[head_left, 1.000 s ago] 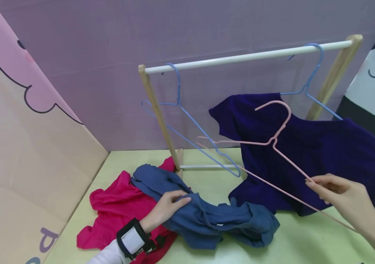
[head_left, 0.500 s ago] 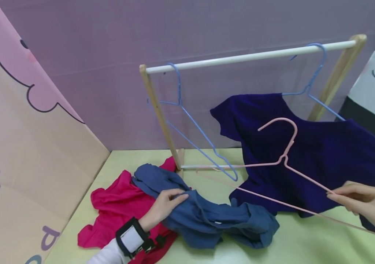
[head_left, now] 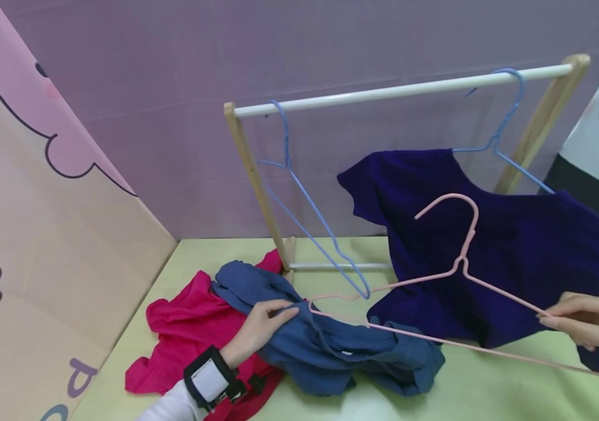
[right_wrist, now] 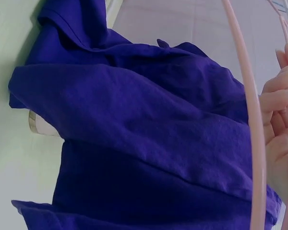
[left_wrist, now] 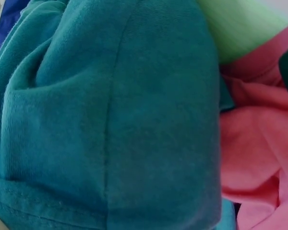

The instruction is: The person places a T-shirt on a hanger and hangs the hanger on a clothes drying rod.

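With thumb and fingertips, my left hand [head_left: 261, 326] pinches the upper edge of a crumpled blue shirt [head_left: 326, 354] on the table. That cloth fills most of the left wrist view as a teal garment [left_wrist: 149, 115]. A pink wire hanger [head_left: 464, 250] is pinched at its right shoulder by my right hand [head_left: 596, 320], hook upward. The hanger's left end overlaps the blue shirt beside my left fingertips; whether it touches the cloth I cannot tell. The right wrist view has the pink hanger [right_wrist: 252, 110] passing close in front of my right hand [right_wrist: 277, 120].
A rack [head_left: 399, 90] with a white bar and wooden posts stands behind. From it hang a bare blue hanger [head_left: 310, 199] and a dark purple shirt [head_left: 520, 251] on another blue hanger [head_left: 512, 111]. Red cloth [head_left: 194, 333] lies partly under the blue shirt on the pale green table [head_left: 494, 389].
My right hand has moved right and slightly down with the pink hanger, bringing its left end down over the blue shirt. The bare blue hanger has swung somewhat. My left hand has hardly moved.
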### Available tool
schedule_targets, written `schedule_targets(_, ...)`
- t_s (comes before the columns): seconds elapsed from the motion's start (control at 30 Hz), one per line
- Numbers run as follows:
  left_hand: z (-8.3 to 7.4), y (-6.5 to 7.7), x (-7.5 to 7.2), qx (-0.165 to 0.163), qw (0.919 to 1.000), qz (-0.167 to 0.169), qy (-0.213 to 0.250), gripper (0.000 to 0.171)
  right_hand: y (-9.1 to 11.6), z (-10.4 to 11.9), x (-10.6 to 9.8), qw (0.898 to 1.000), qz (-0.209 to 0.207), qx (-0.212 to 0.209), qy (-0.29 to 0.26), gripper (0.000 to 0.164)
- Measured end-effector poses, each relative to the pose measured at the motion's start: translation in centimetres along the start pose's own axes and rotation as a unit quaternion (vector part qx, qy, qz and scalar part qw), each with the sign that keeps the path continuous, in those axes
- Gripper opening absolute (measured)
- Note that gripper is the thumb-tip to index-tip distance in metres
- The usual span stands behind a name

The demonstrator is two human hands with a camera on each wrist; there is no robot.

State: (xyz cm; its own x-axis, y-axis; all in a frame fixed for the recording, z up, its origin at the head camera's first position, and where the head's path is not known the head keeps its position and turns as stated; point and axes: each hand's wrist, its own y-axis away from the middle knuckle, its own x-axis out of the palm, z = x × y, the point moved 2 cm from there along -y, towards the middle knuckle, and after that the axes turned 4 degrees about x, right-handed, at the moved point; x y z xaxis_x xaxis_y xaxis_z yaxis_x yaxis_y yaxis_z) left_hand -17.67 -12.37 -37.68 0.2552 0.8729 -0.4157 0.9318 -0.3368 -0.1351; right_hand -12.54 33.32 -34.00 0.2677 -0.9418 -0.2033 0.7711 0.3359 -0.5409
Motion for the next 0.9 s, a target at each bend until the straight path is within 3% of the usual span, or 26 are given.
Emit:
schedule_targets(0.1,-0.1,0.0,0.0,-0.001,1.0,0.0,0.003,0.017,0.0,-0.3,-0.3,0.999,0.004,-0.018,-0.05,0.031)
schedule_targets(0.17,-0.1,0.0,0.0,-0.002,1.0,0.0,0.004,0.017,0.1,-0.4,-0.5,0.999,0.005,-0.02,-0.051,0.031)
schedule_targets(0.43,0.4,-0.2,0.1,0.023,0.9997,0.007,0.001,0.018,0.5,-0.2,-0.3,0.998,0.011,0.019,0.053,0.037)
schedule_targets(0.53,1.4,-0.3,0.1,0.04,0.9991,0.015,-0.005,0.017,0.6,-0.2,0.0,0.992,0.004,0.055,0.11,0.036)
schedule_targets(0.6,1.8,-0.3,0.1,0.05,0.9984,0.022,-0.012,0.016,0.6,-0.2,0.4,0.983,0.001,0.09,0.16,0.035)
schedule_targets(0.7,0.8,0.2,0.1,0.08,0.9958,0.04,-0.015,0.016,0.4,-0.4,1.0,0.975,0.017,0.13,0.177,0.032)
schedule_targets(0.8,-0.7,0.7,0.2,0.093,0.9938,0.06,-0.015,0.015,0.1,-0.7,1.7,0.973,0.035,0.143,0.176,0.03)
schedule_targets(0.9,-1.8,1.0,0.5,0.09,0.993,0.072,-0.025,0.014,-0.3,-1.0,2.6,0.979,0.057,0.127,0.147,0.031)
